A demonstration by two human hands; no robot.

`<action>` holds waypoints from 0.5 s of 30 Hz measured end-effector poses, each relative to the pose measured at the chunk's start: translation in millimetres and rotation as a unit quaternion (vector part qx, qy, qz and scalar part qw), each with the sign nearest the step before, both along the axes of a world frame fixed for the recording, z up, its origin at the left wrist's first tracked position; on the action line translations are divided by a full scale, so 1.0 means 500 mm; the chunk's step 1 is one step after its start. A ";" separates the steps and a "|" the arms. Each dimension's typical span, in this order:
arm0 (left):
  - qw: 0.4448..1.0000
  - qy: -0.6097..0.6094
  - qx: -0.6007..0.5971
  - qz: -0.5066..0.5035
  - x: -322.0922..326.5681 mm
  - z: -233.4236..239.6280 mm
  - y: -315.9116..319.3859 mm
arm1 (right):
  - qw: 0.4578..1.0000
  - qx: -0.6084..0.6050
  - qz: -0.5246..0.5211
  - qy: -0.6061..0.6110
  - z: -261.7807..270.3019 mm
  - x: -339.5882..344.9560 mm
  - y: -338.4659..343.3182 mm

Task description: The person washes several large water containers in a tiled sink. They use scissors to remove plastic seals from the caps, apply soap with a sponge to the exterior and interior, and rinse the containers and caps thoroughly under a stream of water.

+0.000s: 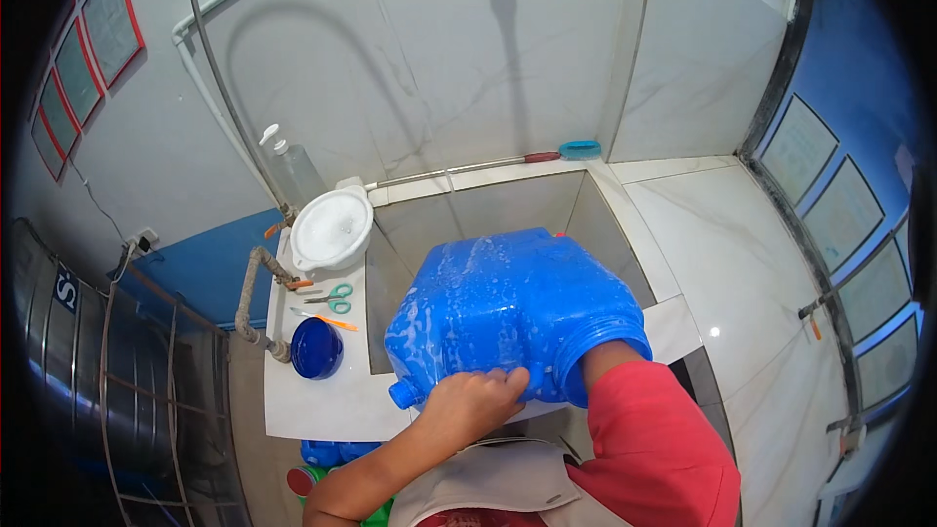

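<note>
A large blue plastic water container (pixel 476 293), wet with suds and streaks, lies tilted on its side over the tiled sink basin (pixel 604 234). My left hand (pixel 479 406) grips it along the near side, fingers curled at its handle area. A small capped spout (pixel 404 394) sticks out at the container's lower left. My right forearm reaches through the wide round mouth (pixel 567 366) at the right end; only the wrist (pixel 611 366) shows, and the fingers are hidden inside.
Left of the basin are a white bowl of suds (pixel 333 227), a pump bottle (pixel 296 168), scissors (pixel 338 298), an orange-handled tool (pixel 337 323) and a blue bowl (pixel 316 348). A long-handled brush (pixel 578 151) lies along the back ledge. Pipe taps (pixel 256 293) project at the left.
</note>
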State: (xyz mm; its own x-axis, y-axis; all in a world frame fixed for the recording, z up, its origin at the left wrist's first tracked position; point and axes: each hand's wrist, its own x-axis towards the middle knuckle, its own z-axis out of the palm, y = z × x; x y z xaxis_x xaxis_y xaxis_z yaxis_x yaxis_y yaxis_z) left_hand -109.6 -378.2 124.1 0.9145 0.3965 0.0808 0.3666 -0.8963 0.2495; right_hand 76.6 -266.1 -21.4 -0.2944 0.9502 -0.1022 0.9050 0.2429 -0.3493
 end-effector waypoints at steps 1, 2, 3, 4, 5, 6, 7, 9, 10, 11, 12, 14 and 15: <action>1.000 0.000 0.004 0.004 -0.006 0.001 0.002 | 0.999 0.050 0.013 0.000 -0.005 -0.006 -0.020; 1.000 -0.006 0.020 0.000 -0.014 0.000 0.002 | 0.994 0.108 0.022 0.011 -0.012 -0.016 -0.046; 0.999 -0.014 0.029 -0.010 -0.011 -0.006 -0.001 | 0.990 0.140 0.020 0.016 -0.014 -0.017 -0.072; 0.999 -0.016 0.027 -0.011 -0.008 -0.015 -0.001 | 0.992 0.123 0.017 0.014 -0.010 -0.018 -0.077; 0.999 -0.027 0.023 -0.004 -0.006 -0.026 0.000 | 0.995 0.097 0.015 0.007 -0.010 -0.021 -0.068; 0.999 -0.039 0.022 -0.002 0.000 -0.027 0.001 | 0.997 0.077 0.010 -0.005 -0.008 -0.013 -0.052; 0.999 -0.041 0.024 -0.007 0.005 -0.024 -0.001 | 0.998 0.055 0.003 -0.018 -0.014 -0.005 -0.056; 0.999 -0.045 0.010 0.018 0.019 -0.015 -0.008 | 0.998 0.021 -0.014 -0.058 -0.022 0.024 -0.049; 0.999 -0.042 0.004 0.012 0.027 -0.014 -0.006 | 0.996 0.007 -0.021 -0.082 -0.027 0.032 -0.048; 0.999 -0.024 -0.015 0.031 0.043 -0.010 0.006 | 0.994 -0.001 -0.026 -0.108 -0.032 0.038 -0.045; 0.998 -0.006 -0.031 0.051 0.054 -0.005 0.017 | 0.991 -0.007 -0.028 -0.134 -0.035 0.039 -0.040; 0.998 0.006 -0.044 0.047 0.063 0.005 0.039 | 0.980 -0.009 -0.043 -0.196 -0.036 0.049 -0.045; 0.997 0.012 -0.051 0.053 0.069 0.005 0.049 | 0.973 -0.008 -0.050 -0.227 -0.036 0.059 -0.047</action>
